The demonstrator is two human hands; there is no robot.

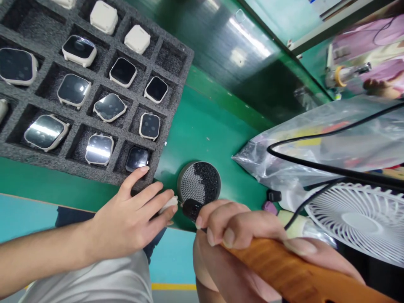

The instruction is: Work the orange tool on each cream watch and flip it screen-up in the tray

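Note:
My left hand (126, 219) has a small white watch case (168, 205) tucked among its lower fingers, mostly hidden by them. Its index fingertip touches a dark-faced smartwatch (136, 158) in the corner slot of a grey foam tray (124, 126). In my right hand (240, 227) is an orange electric screwdriver (271, 265), with fingers wrapped round it. The black nose (191, 209) of the screwdriver points left, its thin bit close to the white case. Just beyond the nose stands a round dish (190, 185) with a dimpled surface, part covered by tiny black screws.
Several smartwatches lie in the foam tray's slots. A clear plastic bag (303, 134) and a white fan (356, 221) stand at the right, with a black cable (315, 166) looping across. A person in pink (360, 46) is at the upper right.

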